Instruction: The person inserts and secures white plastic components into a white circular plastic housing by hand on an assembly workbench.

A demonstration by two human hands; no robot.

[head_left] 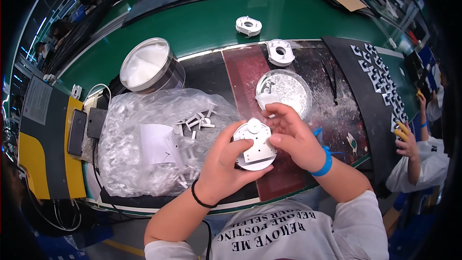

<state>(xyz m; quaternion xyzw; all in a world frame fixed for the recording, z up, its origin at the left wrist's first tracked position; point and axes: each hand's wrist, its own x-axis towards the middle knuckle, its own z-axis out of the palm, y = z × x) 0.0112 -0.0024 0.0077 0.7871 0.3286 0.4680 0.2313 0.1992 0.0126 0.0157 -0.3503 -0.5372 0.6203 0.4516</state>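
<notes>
My left hand [224, 156] is wrapped around a round white plastic housing [259, 150], with its thumb on the face. A flat plate with small holes shows on that face, and a small white gear-like disc [255, 125] sits at its far edge. Close by on the right is my right hand [296, 137], fingers loosely curled and apart from the thumb, whose tip is near the housing's edge. Just beyond the fingers stands a shallow round dish [291, 89] smeared with whitish material, and a pale white piece [267, 98] lies at its near left rim.
A clear plastic bag [130, 163] with small white-and-grey parts [195, 121] lies left, below an open tin [147, 67]. Two white housings [249, 26] [280, 53] stand at the back. Rows of small parts [378, 77] lie on a black mat [353, 67]; another person's hand [408, 142] is beside it.
</notes>
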